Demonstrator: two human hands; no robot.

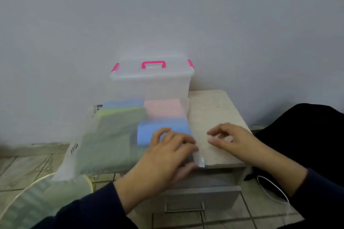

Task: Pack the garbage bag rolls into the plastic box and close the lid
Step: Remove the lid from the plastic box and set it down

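A clear plastic box [167, 87] with a lid [134, 75] and pink handle and latches stands shut at the back of a small cabinet top [214, 109]. In front of it lies a clear plastic package [104, 141] holding garbage bag rolls: a blue one [147, 133], a pink one [163, 108], green and other colours. My left hand [167, 156] rests on the package's near right corner, its fingers curled over the plastic. My right hand [234, 139] hovers just right of it above the cabinet top, fingers loosely bent, holding nothing.
The package overhangs the cabinet's left edge. A drawer with a metal handle [184, 208] is below the top. A round fan guard [46, 197] sits on the tiled floor at lower left. A wall is close behind. My dark-clad leg [307, 135] is on the right.
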